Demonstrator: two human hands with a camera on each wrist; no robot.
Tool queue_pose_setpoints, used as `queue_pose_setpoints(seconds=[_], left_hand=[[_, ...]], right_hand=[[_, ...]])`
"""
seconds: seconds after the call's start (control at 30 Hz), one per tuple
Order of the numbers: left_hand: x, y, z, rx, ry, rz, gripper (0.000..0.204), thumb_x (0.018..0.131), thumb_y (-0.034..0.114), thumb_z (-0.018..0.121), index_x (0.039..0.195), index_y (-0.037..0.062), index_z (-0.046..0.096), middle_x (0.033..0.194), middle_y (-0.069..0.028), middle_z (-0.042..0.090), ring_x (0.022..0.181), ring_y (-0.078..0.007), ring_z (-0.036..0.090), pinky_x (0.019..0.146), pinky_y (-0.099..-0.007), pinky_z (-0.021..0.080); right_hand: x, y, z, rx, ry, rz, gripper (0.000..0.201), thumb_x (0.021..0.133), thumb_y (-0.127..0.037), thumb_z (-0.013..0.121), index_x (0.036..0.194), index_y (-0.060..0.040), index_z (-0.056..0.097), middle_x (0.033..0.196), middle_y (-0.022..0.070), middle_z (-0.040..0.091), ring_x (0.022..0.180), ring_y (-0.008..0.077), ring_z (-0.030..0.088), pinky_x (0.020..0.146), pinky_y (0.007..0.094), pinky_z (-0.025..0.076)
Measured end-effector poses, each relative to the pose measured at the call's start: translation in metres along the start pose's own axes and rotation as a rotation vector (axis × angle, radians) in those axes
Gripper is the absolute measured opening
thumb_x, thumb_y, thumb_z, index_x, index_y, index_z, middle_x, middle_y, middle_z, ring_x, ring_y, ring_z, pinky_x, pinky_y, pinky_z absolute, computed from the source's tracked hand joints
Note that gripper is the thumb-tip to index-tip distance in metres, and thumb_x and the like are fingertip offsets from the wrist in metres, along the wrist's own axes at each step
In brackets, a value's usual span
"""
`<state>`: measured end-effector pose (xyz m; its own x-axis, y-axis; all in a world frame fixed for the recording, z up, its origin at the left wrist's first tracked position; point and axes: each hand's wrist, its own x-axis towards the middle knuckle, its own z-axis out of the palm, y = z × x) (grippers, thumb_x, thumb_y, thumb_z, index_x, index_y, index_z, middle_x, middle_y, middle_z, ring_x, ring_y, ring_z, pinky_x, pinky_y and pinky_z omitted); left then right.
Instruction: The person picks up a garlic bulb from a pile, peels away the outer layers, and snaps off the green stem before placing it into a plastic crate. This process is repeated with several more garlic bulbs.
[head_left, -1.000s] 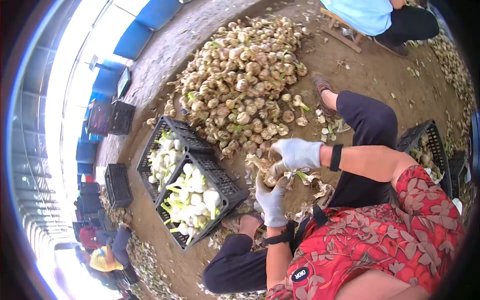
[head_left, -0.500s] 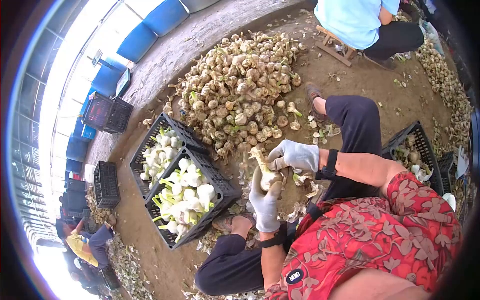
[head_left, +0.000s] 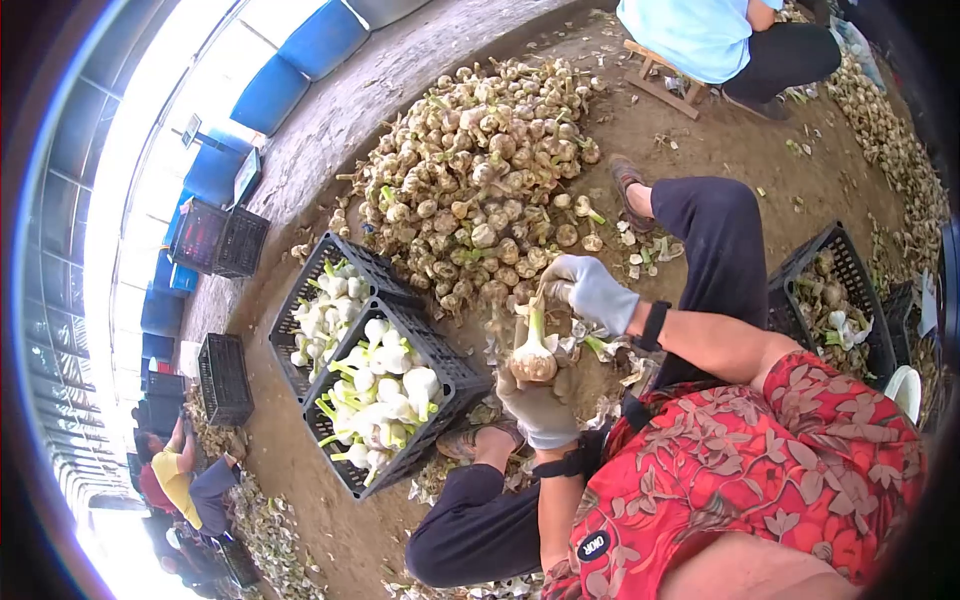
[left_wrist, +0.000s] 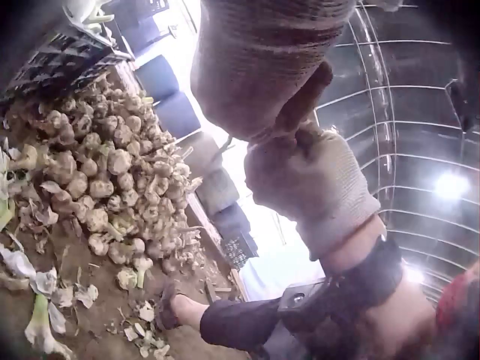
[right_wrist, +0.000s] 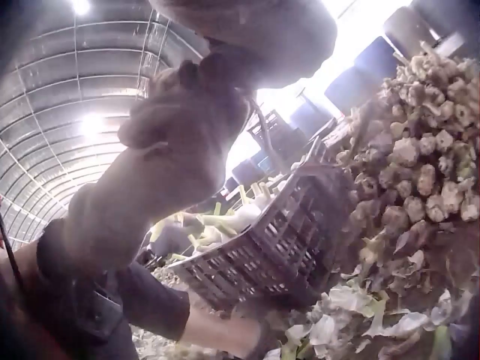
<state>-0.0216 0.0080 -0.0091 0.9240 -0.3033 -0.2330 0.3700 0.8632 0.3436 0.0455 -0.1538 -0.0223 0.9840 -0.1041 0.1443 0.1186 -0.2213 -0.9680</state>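
Observation:
A garlic bulb (head_left: 533, 362) with a pale green stem stands upright in my gloved left hand (head_left: 541, 410), whose fingers and thumb cup it from below. My gloved right hand (head_left: 590, 292) is just above and pinches the dry, brownish leaves at the top of the stem. In the left wrist view, the right hand (left_wrist: 311, 191) shows below the large, near left hand (left_wrist: 262, 67). The right wrist view has the left hand (right_wrist: 180, 142) beneath the right one (right_wrist: 262, 34); the bulb is hidden there.
A large pile of unpeeled garlic (head_left: 480, 170) lies ahead. Two black crates of white, trimmed garlic (head_left: 385, 390) stand at left, another crate (head_left: 835, 300) at right. Peelings (right_wrist: 360, 307) litter the ground. A person in light blue (head_left: 690, 35) sits on a wooden stool.
Earlier both hands were close together around the bulb. Now the bulb is turned stem up in the left hand, and the right hand has moved up along the stem to its dry leaves.

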Motion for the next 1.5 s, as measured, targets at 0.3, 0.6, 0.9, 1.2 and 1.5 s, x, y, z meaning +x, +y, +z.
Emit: queue_pose_setpoints(seconds=[0.3, 0.6, 0.9, 1.2, 1.5], left_hand=[[-0.003, 0.029, -0.012, 0.003, -0.183, 0.117, 0.069, 0.084, 0.059, 0.052, 0.127, 0.0047, 0.053, 0.078, -0.0138, 0.061, 0.038, -0.0141, 0.038, 0.036, -0.0273, 0.033], [0.003, 0.002, 0.003, 0.58, 0.169, 0.257, 0.059, 0.094, 0.048, 0.048, 0.14, 0.0121, 0.035, 0.115, -0.0124, 0.056, 0.083, -0.0209, 0.058, 0.066, -0.0319, 0.048], [0.005, -0.008, -0.009, 0.763, 0.203, 0.383, 0.065, 0.093, 0.063, 0.041, 0.123, 0.0062, 0.047, 0.088, -0.0036, 0.056, 0.071, -0.0144, 0.054, 0.056, -0.0267, 0.041], [0.017, -0.02, -0.001, 0.888, 0.408, 0.637, 0.062, 0.092, 0.066, 0.038, 0.106, 0.0088, 0.056, 0.077, -0.0004, 0.057, 0.062, -0.0125, 0.052, 0.051, -0.0241, 0.038], [-0.003, -0.001, -0.01, 0.528, 0.216, 0.178, 0.059, 0.093, 0.065, 0.038, 0.098, 0.0096, 0.059, 0.079, -0.0009, 0.058, 0.063, -0.0133, 0.052, 0.05, -0.0229, 0.036]], right_hand=[[0.0, 0.013, -0.022, -0.452, -0.561, 0.1, 0.069, 0.08, -0.045, 0.07, 0.128, 0.0021, 0.053, 0.118, 0.022, 0.059, 0.116, 0.0304, 0.054, 0.097, 0.0363, 0.044], [-0.018, -0.033, 0.026, 0.537, -0.252, 0.276, 0.025, 0.084, -0.023, 0.074, 0.095, -0.001, 0.066, 0.081, -0.0009, 0.064, 0.078, 0.0069, 0.056, 0.069, 0.0267, 0.048], [-0.026, -0.048, 0.007, 0.332, -0.537, 0.226, 0.033, 0.089, -0.025, 0.067, 0.115, -0.005, 0.063, 0.079, 0.0022, 0.068, 0.061, 0.0091, 0.061, 0.05, 0.0241, 0.046], [-0.023, -0.046, 0.022, 0.359, -0.463, 0.16, 0.027, 0.087, -0.027, 0.071, 0.099, -0.0028, 0.068, 0.084, 0.0023, 0.068, 0.08, 0.0086, 0.058, 0.073, 0.0285, 0.048], [-0.013, -0.041, 0.007, 0.136, -0.659, 0.133, 0.032, 0.084, -0.02, 0.071, 0.11, -0.0028, 0.065, 0.087, 0.009, 0.07, 0.08, 0.0115, 0.061, 0.075, 0.0313, 0.051]])
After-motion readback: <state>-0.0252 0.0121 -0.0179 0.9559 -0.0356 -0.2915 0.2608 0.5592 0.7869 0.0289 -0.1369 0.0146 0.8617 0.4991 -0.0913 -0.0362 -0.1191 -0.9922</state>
